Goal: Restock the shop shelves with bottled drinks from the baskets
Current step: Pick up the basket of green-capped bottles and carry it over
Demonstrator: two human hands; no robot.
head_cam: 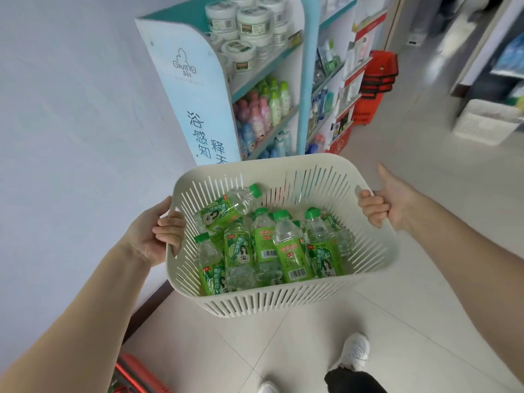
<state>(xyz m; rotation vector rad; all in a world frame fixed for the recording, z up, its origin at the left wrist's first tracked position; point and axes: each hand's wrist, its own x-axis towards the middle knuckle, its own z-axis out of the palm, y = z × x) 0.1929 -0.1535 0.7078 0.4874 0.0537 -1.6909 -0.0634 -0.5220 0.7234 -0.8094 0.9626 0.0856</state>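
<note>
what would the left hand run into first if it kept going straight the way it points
The white basket: the left hand grips its rim and points inward, so the slotted wall comes first, then probably the lime soda bottles.

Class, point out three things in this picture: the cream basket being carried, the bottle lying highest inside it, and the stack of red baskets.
cream basket [283,302]: head view, near slatted wall.
highest bottle [219,211]: head view, green label.
stack of red baskets [378,80]: head view, stacked rims.
</note>
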